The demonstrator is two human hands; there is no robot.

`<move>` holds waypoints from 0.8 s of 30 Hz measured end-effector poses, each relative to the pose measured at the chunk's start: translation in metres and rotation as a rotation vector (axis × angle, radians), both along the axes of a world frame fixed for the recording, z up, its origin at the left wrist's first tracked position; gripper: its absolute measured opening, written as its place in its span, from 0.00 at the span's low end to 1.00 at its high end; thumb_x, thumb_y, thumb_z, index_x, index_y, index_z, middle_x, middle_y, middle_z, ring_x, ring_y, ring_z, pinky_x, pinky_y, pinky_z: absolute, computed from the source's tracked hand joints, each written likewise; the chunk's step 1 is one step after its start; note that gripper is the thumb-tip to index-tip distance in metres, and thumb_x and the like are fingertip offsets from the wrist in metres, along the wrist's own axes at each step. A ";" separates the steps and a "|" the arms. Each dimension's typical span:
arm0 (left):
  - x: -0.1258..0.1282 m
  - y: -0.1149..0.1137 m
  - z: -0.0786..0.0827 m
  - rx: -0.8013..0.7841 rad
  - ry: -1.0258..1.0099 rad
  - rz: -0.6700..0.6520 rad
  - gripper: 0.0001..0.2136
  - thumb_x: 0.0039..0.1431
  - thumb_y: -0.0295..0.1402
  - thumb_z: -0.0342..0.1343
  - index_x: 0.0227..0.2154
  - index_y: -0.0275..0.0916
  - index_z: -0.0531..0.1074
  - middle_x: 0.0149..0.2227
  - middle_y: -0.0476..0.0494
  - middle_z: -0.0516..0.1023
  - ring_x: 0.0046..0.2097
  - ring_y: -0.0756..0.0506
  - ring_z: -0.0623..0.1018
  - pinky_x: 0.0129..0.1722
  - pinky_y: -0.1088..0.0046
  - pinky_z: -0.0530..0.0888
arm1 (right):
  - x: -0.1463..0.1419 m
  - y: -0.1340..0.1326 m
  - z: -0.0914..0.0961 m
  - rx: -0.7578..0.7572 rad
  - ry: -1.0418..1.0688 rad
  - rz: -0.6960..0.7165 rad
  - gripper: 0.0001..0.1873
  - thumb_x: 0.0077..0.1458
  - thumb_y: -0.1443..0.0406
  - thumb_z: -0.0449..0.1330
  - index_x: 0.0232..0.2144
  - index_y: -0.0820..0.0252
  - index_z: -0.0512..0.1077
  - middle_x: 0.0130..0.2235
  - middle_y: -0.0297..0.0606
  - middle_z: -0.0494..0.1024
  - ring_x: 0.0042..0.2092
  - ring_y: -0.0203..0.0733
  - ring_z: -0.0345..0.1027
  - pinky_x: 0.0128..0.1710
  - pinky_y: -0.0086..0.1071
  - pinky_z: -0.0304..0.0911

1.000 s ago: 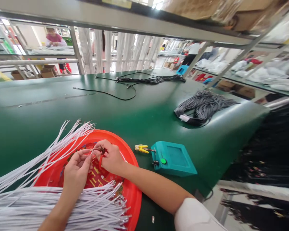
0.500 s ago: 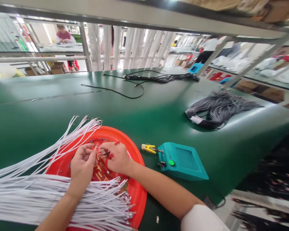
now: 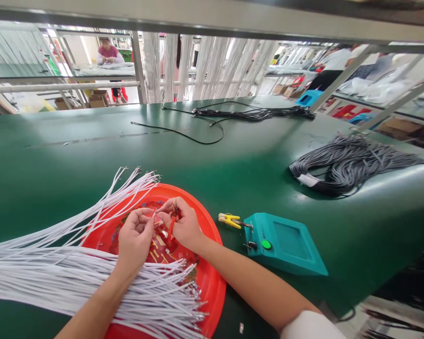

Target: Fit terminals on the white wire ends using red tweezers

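My left hand (image 3: 137, 238) pinches the end of a white cable (image 3: 154, 213) above a round red tray (image 3: 217, 273). My right hand (image 3: 186, 227) is closed around red-handled scissors (image 3: 171, 230), whose blades are mostly hidden by the fingers. Its thumb and fingertips meet at the same cable end, close to the left fingertips. A thick bundle of white cables (image 3: 162, 294) with metallic ends lies across the tray under my left forearm. A thinner bundle of white cables (image 3: 106, 207) rests over the tray's far left rim.
Right of the tray sits a teal device (image 3: 286, 242) with a green button and a yellow clip (image 3: 229, 220). A grey cable coil (image 3: 339, 165) and black cables (image 3: 250, 114) lie farther back on the green table (image 3: 74, 165). A metal shelf beam (image 3: 212, 23) crosses overhead. People work beyond.
The view has shifted, so everything appears slightly farther right. My right fingertips have closed in on the cable end beside the left fingers. The scissors stay in the right hand.
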State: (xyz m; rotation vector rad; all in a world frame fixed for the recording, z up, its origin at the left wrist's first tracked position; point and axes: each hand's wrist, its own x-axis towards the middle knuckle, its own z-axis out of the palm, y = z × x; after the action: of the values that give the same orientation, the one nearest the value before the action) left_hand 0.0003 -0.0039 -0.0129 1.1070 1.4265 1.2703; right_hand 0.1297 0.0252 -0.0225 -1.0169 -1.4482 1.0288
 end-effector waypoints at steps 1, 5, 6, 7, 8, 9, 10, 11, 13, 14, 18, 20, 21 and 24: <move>0.000 0.000 -0.001 -0.002 0.011 -0.006 0.13 0.49 0.37 0.57 0.35 0.37 0.65 0.22 0.55 0.67 0.21 0.56 0.68 0.21 0.82 0.64 | -0.001 0.000 0.000 -0.007 0.015 -0.008 0.05 0.48 0.66 0.59 0.29 0.57 0.65 0.28 0.30 0.70 0.29 0.35 0.64 0.30 0.29 0.62; 0.000 -0.001 -0.001 -0.005 0.026 -0.005 0.12 0.49 0.37 0.57 0.35 0.38 0.65 0.23 0.55 0.68 0.22 0.55 0.68 0.22 0.82 0.65 | -0.004 0.003 0.002 -0.084 0.138 0.003 0.05 0.47 0.66 0.58 0.27 0.58 0.64 0.26 0.29 0.68 0.29 0.34 0.64 0.31 0.29 0.62; 0.000 -0.002 -0.001 -0.002 0.021 0.002 0.12 0.49 0.37 0.57 0.35 0.38 0.65 0.23 0.55 0.68 0.22 0.55 0.68 0.22 0.82 0.65 | -0.005 0.003 0.002 -0.112 0.169 0.014 0.06 0.46 0.66 0.58 0.27 0.57 0.63 0.26 0.29 0.68 0.28 0.34 0.65 0.31 0.29 0.63; 0.000 -0.002 0.000 0.001 0.013 0.008 0.12 0.49 0.37 0.57 0.35 0.38 0.65 0.23 0.55 0.68 0.22 0.55 0.68 0.21 0.82 0.65 | -0.005 0.004 0.001 -0.141 0.200 0.027 0.07 0.46 0.65 0.59 0.28 0.57 0.63 0.26 0.29 0.68 0.28 0.34 0.65 0.31 0.29 0.63; 0.000 -0.002 0.000 0.003 0.005 0.013 0.12 0.49 0.37 0.57 0.35 0.38 0.65 0.23 0.55 0.68 0.21 0.55 0.68 0.21 0.82 0.65 | -0.006 0.004 0.001 -0.172 0.228 0.040 0.08 0.45 0.64 0.60 0.29 0.57 0.63 0.25 0.28 0.68 0.28 0.34 0.65 0.30 0.30 0.63; 0.000 -0.002 0.001 0.005 -0.003 0.014 0.12 0.49 0.37 0.57 0.35 0.38 0.65 0.22 0.55 0.68 0.21 0.55 0.68 0.21 0.82 0.65 | -0.006 0.004 0.001 -0.201 0.252 0.050 0.10 0.45 0.64 0.61 0.30 0.57 0.63 0.25 0.28 0.68 0.27 0.35 0.65 0.30 0.30 0.63; 0.001 -0.002 0.001 0.008 -0.007 0.015 0.12 0.49 0.37 0.57 0.35 0.38 0.65 0.22 0.55 0.68 0.21 0.55 0.68 0.21 0.82 0.65 | -0.006 0.004 0.001 -0.228 0.270 0.056 0.11 0.44 0.63 0.61 0.30 0.57 0.63 0.24 0.28 0.69 0.27 0.35 0.66 0.30 0.30 0.63; 0.001 -0.002 0.002 0.011 -0.008 0.015 0.12 0.49 0.37 0.57 0.35 0.38 0.65 0.22 0.55 0.68 0.21 0.55 0.68 0.21 0.82 0.65 | -0.006 0.004 0.001 -0.248 0.280 0.054 0.12 0.43 0.63 0.62 0.30 0.57 0.63 0.24 0.29 0.69 0.28 0.35 0.66 0.30 0.30 0.62; 0.001 -0.002 0.004 0.019 -0.005 0.018 0.12 0.49 0.36 0.57 0.35 0.37 0.65 0.22 0.55 0.67 0.21 0.55 0.68 0.20 0.82 0.65 | -0.007 0.003 0.002 -0.275 0.270 0.043 0.13 0.43 0.62 0.63 0.31 0.57 0.63 0.25 0.30 0.70 0.28 0.36 0.67 0.30 0.30 0.62; 0.002 -0.002 0.004 0.023 -0.004 0.021 0.12 0.50 0.36 0.56 0.35 0.37 0.65 0.22 0.55 0.67 0.21 0.56 0.68 0.20 0.82 0.65 | -0.006 0.002 0.003 -0.280 0.254 0.036 0.13 0.43 0.62 0.63 0.31 0.58 0.63 0.25 0.30 0.71 0.28 0.36 0.67 0.30 0.30 0.62; 0.003 -0.003 0.005 0.031 -0.017 0.031 0.12 0.50 0.36 0.56 0.36 0.37 0.64 0.23 0.55 0.68 0.21 0.55 0.69 0.20 0.82 0.65 | -0.004 -0.002 0.002 -0.164 0.093 0.004 0.08 0.47 0.64 0.59 0.32 0.57 0.64 0.27 0.32 0.71 0.29 0.37 0.67 0.31 0.30 0.63; 0.003 -0.003 0.004 0.033 -0.026 0.027 0.12 0.50 0.36 0.57 0.36 0.38 0.64 0.23 0.55 0.68 0.21 0.55 0.69 0.20 0.82 0.66 | -0.001 -0.004 -0.001 -0.003 -0.060 -0.013 0.04 0.48 0.67 0.56 0.30 0.57 0.65 0.28 0.33 0.72 0.30 0.37 0.67 0.31 0.30 0.62; 0.003 -0.003 0.004 0.033 -0.027 0.023 0.12 0.50 0.36 0.57 0.36 0.38 0.64 0.23 0.54 0.68 0.21 0.55 0.69 0.21 0.82 0.66 | 0.000 -0.005 -0.002 0.089 -0.146 -0.005 0.05 0.47 0.68 0.55 0.30 0.56 0.66 0.28 0.33 0.72 0.30 0.37 0.67 0.31 0.30 0.62; 0.002 -0.002 0.004 0.034 -0.027 0.022 0.12 0.50 0.36 0.57 0.36 0.37 0.64 0.23 0.54 0.68 0.21 0.55 0.69 0.21 0.82 0.67 | 0.004 -0.006 -0.005 0.279 -0.331 0.062 0.12 0.43 0.72 0.53 0.32 0.55 0.67 0.28 0.34 0.74 0.30 0.39 0.67 0.32 0.31 0.62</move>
State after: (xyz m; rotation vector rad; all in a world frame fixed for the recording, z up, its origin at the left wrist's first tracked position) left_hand 0.0023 -0.0063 -0.0090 1.0949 1.4058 1.3246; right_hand 0.1340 0.0195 -0.0278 -0.9719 -1.8451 0.6956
